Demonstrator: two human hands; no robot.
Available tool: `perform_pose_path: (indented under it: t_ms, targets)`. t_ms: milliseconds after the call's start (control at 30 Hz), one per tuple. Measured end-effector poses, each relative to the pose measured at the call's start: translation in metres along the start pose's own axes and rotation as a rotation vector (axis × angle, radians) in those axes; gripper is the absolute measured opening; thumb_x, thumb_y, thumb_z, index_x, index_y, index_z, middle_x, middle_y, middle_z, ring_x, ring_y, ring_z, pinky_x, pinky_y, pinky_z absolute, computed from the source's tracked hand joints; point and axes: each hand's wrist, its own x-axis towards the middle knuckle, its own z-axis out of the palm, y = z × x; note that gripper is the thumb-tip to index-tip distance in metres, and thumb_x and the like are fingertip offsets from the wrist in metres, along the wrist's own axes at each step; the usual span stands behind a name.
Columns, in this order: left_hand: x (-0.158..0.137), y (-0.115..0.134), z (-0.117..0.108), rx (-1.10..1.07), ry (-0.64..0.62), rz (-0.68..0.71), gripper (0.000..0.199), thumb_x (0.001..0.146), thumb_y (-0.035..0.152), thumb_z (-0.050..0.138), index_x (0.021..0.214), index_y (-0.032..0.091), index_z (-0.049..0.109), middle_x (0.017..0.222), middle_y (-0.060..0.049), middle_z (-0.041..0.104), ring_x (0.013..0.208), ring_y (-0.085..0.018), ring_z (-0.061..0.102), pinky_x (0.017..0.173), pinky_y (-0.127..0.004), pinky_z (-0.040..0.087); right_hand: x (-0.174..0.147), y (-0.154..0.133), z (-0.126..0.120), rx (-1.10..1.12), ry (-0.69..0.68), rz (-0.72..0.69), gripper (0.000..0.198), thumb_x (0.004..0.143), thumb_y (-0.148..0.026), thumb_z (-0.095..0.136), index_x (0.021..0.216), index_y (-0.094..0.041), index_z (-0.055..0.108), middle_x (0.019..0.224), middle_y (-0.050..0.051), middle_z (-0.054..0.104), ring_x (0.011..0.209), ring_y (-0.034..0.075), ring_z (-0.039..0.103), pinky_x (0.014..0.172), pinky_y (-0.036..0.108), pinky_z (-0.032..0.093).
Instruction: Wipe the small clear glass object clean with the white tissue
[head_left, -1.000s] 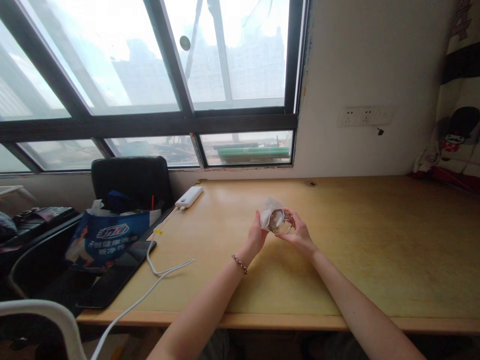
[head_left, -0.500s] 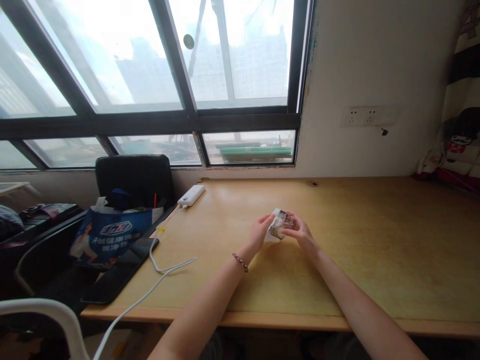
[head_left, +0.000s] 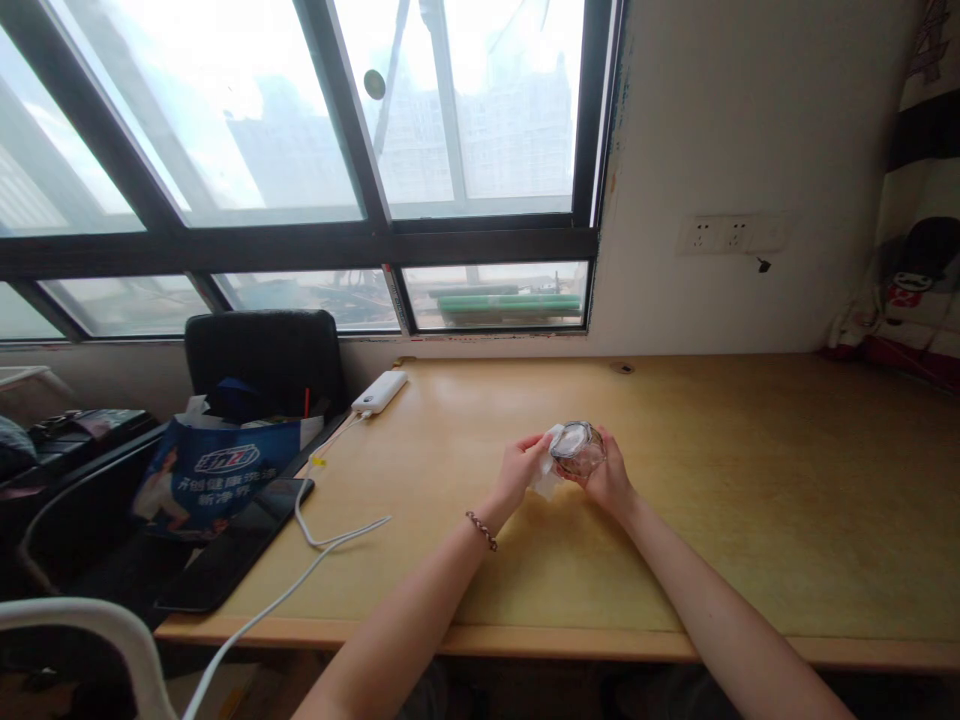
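A clear drinking glass (head_left: 586,458) is held above the middle of the desk, tilted so its mouth faces up and to the left. My right hand (head_left: 611,478) is closed round the glass from the right. In my left hand (head_left: 519,470) a white tissue (head_left: 550,480) is pinched; its upper part lies at the rim and seems to reach into the mouth of the glass. A loose end of the tissue hangs below the fingers. The left fingertips behind the tissue are partly hidden.
A white power bank (head_left: 380,393) with a white cable (head_left: 324,541) sits at the desk's left side. Nearer is a black flat device (head_left: 232,550) on the left edge. A blue bag (head_left: 217,470) rests on a black chair (head_left: 262,350). Windows and a wall stand behind the desk (head_left: 750,500).
The glass has turned in my right hand, so its mouth now shows more. The right fingers have shifted round its side, and the tissue hangs lower from my left hand.
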Motion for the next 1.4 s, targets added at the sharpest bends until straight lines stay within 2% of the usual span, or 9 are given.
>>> perform_pose_path:
  t_ms: [100, 300, 467, 567, 700, 1000, 1167, 1400]
  targets:
    - [-0.001, 0.000, 0.001, 0.037, 0.011, 0.008, 0.043, 0.064, 0.049, 0.060, 0.079, 0.009, 0.067, 0.063, -0.004, 0.062, 0.048, -0.010, 0.049, 0.045, -0.020, 0.036, 0.001, 0.002, -0.004, 0.003, -0.007, 0.124, 0.043, 0.078, -0.052, 0.036, 0.091, -0.018, 0.058, 0.082, 0.007, 0.066, 0.069, 0.022, 0.061, 0.058, 0.036, 0.047]
    - [-0.004, 0.004, 0.000, 0.136, -0.047, -0.013, 0.043, 0.067, 0.051, 0.055, 0.077, 0.011, 0.065, 0.054, -0.001, 0.053, 0.040, -0.008, 0.043, 0.039, -0.021, 0.032, 0.001, 0.007, -0.006, -0.075, -0.198, 0.283, 0.048, 0.079, -0.053, 0.033, 0.091, -0.014, 0.056, 0.077, 0.010, 0.064, 0.062, 0.022, 0.061, 0.045, 0.030, 0.043]
    - [-0.003, 0.006, 0.000, 0.292, -0.013, 0.202, 0.037, 0.068, 0.047, 0.056, 0.057, 0.012, 0.062, 0.061, 0.000, 0.047, 0.055, -0.008, 0.042, 0.048, -0.019, 0.032, 0.000, 0.009, -0.008, -0.132, -0.239, 0.382, 0.052, 0.079, -0.054, 0.031, 0.098, -0.013, 0.054, 0.077, 0.010, 0.064, 0.062, 0.022, 0.061, 0.041, 0.028, 0.043]
    - [-0.003, 0.007, 0.001, 0.318, -0.041, 0.250, 0.037, 0.070, 0.045, 0.054, 0.058, 0.012, 0.063, 0.064, 0.000, 0.046, 0.059, -0.009, 0.042, 0.053, -0.019, 0.033, -0.001, 0.010, -0.008, -0.150, -0.226, 0.374, 0.051, 0.079, -0.055, 0.031, 0.097, -0.013, 0.054, 0.075, 0.009, 0.064, 0.061, 0.021, 0.061, 0.041, 0.027, 0.043]
    - [-0.003, 0.008, 0.002, 0.313, -0.033, 0.248, 0.036, 0.069, 0.045, 0.055, 0.058, 0.012, 0.063, 0.063, -0.001, 0.047, 0.060, -0.010, 0.043, 0.054, -0.020, 0.034, -0.005, 0.008, -0.002, -0.156, -0.238, 0.342, 0.049, 0.079, -0.054, 0.031, 0.096, -0.014, 0.055, 0.076, 0.008, 0.066, 0.062, 0.020, 0.062, 0.043, 0.027, 0.044]
    - [-0.001, 0.003, 0.001, 0.188, -0.007, 0.091, 0.039, 0.067, 0.049, 0.055, 0.069, 0.011, 0.063, 0.053, 0.000, 0.051, 0.045, -0.007, 0.040, 0.042, -0.019, 0.030, 0.000, 0.000, -0.001, -0.084, -0.095, 0.152, 0.045, 0.076, -0.054, 0.035, 0.088, -0.017, 0.057, 0.075, 0.008, 0.066, 0.062, 0.020, 0.060, 0.047, 0.029, 0.044]
    - [-0.001, -0.002, 0.006, 0.131, -0.013, 0.127, 0.037, 0.066, 0.040, 0.060, 0.090, 0.013, 0.063, 0.065, -0.003, 0.061, 0.052, -0.010, 0.048, 0.046, -0.018, 0.035, 0.000, -0.005, -0.002, -0.011, -0.023, 0.086, 0.040, 0.076, -0.052, 0.038, 0.086, -0.019, 0.058, 0.076, 0.007, 0.066, 0.065, 0.019, 0.059, 0.054, 0.031, 0.045]
    - [0.000, -0.005, 0.005, 0.088, 0.043, 0.143, 0.033, 0.065, 0.039, 0.062, 0.086, 0.014, 0.066, 0.081, -0.007, 0.066, 0.066, -0.015, 0.056, 0.057, -0.022, 0.043, 0.000, -0.007, -0.001, -0.030, 0.011, 0.065, 0.041, 0.077, -0.052, 0.037, 0.084, -0.018, 0.059, 0.075, 0.008, 0.066, 0.064, 0.020, 0.060, 0.053, 0.033, 0.045]
